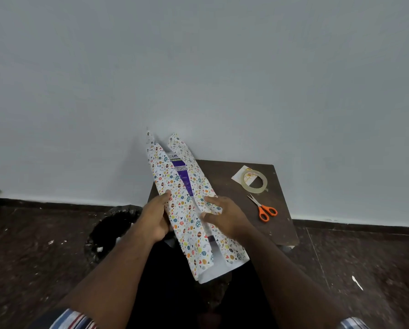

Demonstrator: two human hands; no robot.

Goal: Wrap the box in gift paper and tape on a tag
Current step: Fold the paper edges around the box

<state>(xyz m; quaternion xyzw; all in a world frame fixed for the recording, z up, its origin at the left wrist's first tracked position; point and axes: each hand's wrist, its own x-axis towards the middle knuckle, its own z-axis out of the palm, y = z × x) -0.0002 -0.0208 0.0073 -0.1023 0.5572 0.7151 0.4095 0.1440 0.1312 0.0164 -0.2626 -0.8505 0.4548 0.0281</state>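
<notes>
White gift paper (186,210) printed with small coloured eggs wraps loosely round the long purple box (183,176), which we hold over the dark desk (224,184). Our left hand (154,219) grips the left flap, fingers curled; our right hand (224,217) presses the right flap with relaxed fingers. We judge it light, the paper thin and easily torn, so hold along the stiff box edges.

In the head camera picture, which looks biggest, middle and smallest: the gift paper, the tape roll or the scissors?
1. Gift paper, by far.
2 and 3. Scissors and tape roll look about alike, so no ranking.
</notes>
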